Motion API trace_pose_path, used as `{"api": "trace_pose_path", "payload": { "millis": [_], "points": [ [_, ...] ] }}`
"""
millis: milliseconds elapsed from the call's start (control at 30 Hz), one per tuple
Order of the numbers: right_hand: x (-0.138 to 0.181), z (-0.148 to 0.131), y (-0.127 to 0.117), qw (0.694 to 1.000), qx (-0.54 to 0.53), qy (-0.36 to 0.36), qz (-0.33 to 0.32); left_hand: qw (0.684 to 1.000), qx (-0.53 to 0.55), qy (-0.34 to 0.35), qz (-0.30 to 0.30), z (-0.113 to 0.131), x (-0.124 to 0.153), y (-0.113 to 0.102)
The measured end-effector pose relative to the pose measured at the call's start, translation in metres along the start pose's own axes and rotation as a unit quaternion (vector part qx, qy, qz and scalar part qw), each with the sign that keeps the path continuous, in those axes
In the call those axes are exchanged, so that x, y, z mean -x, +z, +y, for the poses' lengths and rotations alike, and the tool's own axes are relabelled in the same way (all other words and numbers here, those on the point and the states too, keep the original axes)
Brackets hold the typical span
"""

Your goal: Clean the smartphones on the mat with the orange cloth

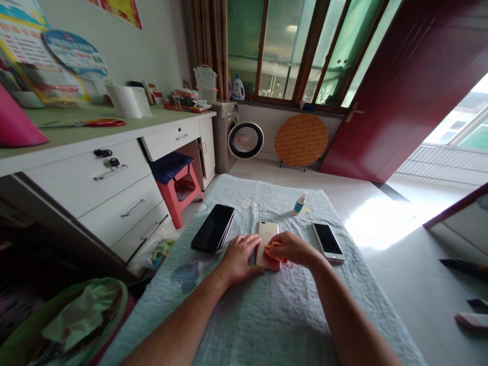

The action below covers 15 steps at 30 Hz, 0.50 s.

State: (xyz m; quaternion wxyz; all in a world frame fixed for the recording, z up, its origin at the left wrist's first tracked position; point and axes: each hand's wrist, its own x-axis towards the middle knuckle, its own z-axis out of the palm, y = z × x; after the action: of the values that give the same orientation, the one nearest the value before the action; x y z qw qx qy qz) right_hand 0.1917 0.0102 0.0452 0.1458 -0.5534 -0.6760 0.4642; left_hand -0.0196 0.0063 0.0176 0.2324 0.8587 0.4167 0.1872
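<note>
A gold smartphone (269,232) lies face down on the quilted light-blue cover, its camera end pointing away from me. My left hand (239,258) grips it along the left side, fingers near the upper edge and thumb by the lower end. Pinched in my right hand (294,248) is an orange cloth (272,250), pressed on the phone's back. To the left lie black-screened phones (214,229) that look stacked. On the right a white smartphone (328,240) rests screen up. Beyond it stands a small spray bottle (299,204) with a blue label.
The cover (251,193) drapes the surface before me. On the left are a white desk (129,203), a red stool (171,198) and a waste bin (122,295). Farther off are a washing machine (224,127) with its door open, a round wooden tabletop (301,140) and a red door (381,91).
</note>
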Motion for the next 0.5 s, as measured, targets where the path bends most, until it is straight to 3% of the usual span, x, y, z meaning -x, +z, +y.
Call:
{"api": "trace_pose_path", "payload": {
  "millis": [267, 500],
  "points": [
    [-0.009, 0.002, 0.011, 0.997, -0.015, -0.029, 0.076, 1.0, 0.005, 0.005, 0.011, -0.002, 0.001, 0.003],
    [-0.012, -0.007, 0.021, 0.948, 0.167, -0.099, 0.252, 0.999, 0.017, 0.017, 0.023, -0.002, 0.001, 0.002]
  ]
}}
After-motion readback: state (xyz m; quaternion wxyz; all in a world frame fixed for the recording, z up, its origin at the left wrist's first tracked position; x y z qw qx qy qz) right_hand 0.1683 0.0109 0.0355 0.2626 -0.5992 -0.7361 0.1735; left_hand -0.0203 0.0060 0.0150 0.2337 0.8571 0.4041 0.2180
